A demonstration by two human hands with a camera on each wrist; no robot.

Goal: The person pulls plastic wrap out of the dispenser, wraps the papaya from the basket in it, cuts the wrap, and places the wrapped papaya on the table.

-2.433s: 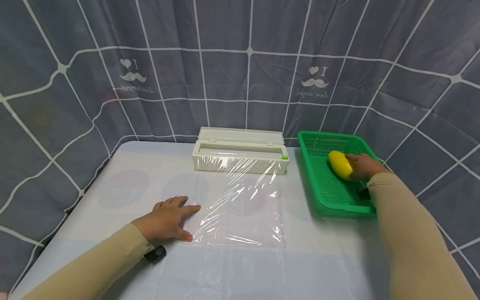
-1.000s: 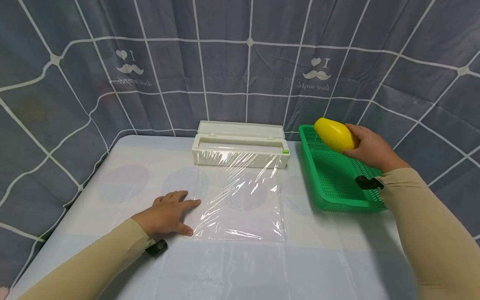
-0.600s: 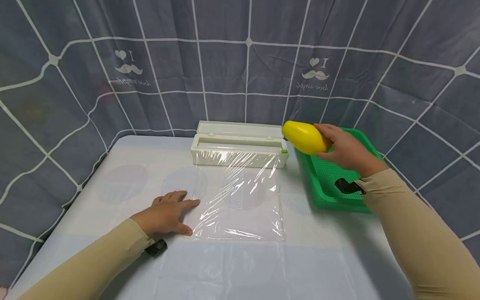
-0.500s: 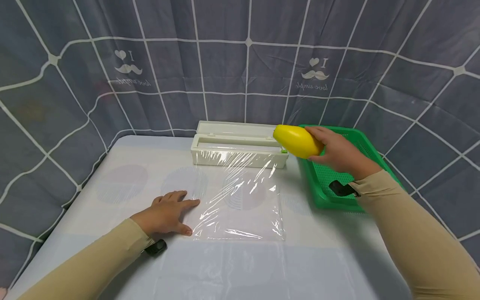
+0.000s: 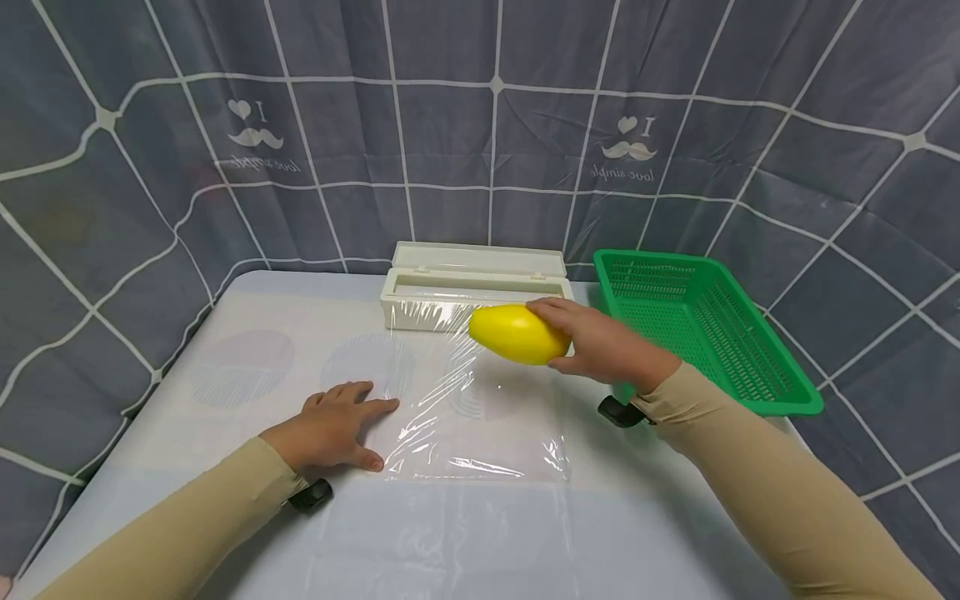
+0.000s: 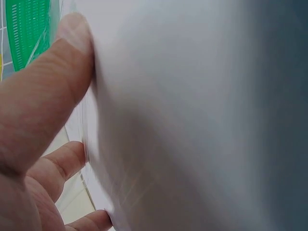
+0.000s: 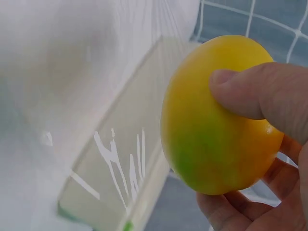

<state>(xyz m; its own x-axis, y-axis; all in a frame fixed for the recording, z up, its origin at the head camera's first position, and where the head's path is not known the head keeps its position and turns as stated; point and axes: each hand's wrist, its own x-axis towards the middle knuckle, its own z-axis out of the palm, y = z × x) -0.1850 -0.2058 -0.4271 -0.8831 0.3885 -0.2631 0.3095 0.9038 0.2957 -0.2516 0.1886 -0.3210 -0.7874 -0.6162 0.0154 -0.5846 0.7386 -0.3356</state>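
My right hand (image 5: 600, 340) grips a yellow mango (image 5: 513, 333) by its right end, thumb on one side and fingers on the other. In the right wrist view the mango (image 7: 219, 130) shows green and orange patches. It hangs above the far part of a clear sheet of cling film (image 5: 480, 446). The film runs toward me from a white dispenser box (image 5: 423, 315) whose lid (image 5: 480, 257) stands raised. My left hand (image 5: 333, 429) rests on the table with fingers spread, thumb and index tips at the film's left edge. In the left wrist view its thumb (image 6: 53, 82) lies flat against the surface.
A green plastic basket (image 5: 750, 350) stands at the right of the table, with nothing visible in it. A small green slider sits on the dispenser in the right wrist view. Grey checked curtain (image 5: 442, 133) hangs behind and around the white tablecloth (image 5: 360, 542).
My right hand has lifted the mango out of the green basket and carried it left, then lower, over the cling film. My left hand has stayed in place.
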